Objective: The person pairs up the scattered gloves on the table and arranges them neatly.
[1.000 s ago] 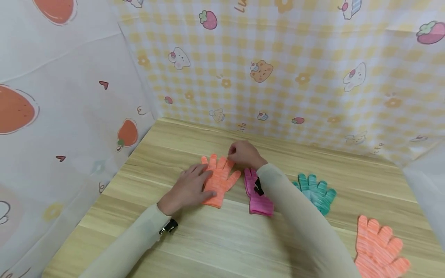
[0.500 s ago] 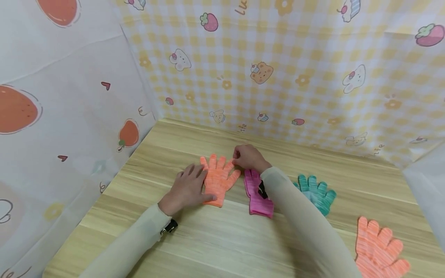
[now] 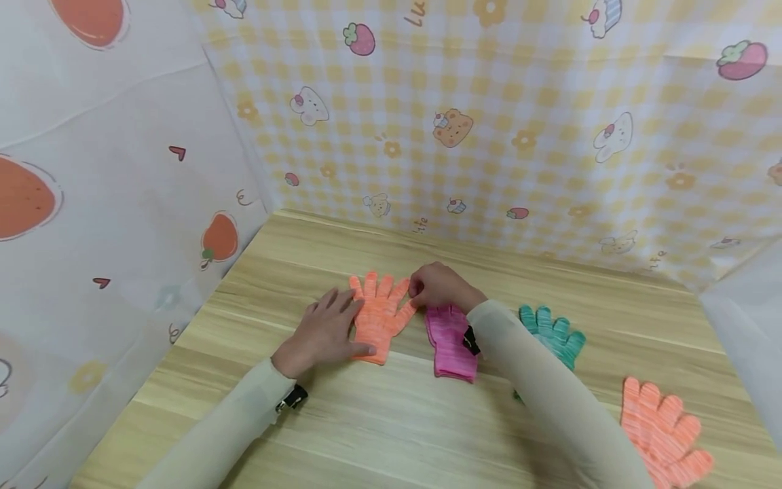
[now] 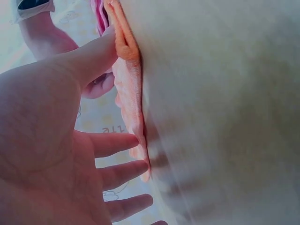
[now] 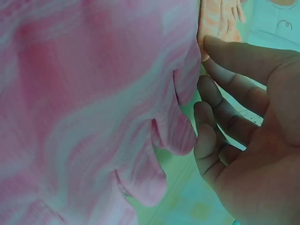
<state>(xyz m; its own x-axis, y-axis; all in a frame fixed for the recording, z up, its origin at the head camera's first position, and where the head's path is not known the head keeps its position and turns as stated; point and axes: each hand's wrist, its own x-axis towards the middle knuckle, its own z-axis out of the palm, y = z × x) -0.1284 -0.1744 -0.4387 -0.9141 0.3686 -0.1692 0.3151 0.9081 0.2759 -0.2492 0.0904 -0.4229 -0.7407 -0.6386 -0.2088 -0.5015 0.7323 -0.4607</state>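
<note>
An orange knit glove lies flat on the table with its fingers spread and its cuff toward me. My left hand rests along its left side, fingers outstretched, the thumb on the cuff. At the glove's right side my right hand pinches the tip of the glove's thumb between thumb and forefinger; the right wrist view shows this orange tip too. Under the right wrist lies a magenta glove, its fingers partly hidden by that hand and close to it in the right wrist view.
To the right, a green glove lies partly hidden by my right sleeve. Another orange glove sits near the front right, cut off by the frame. Patterned cloth walls the back of the wooden table, and white cloth its left side.
My right hand has moved from the glove's finger beside the thumb down to its thumb tip. The left hand has shifted slightly left, its fingers now at the glove's edge.
</note>
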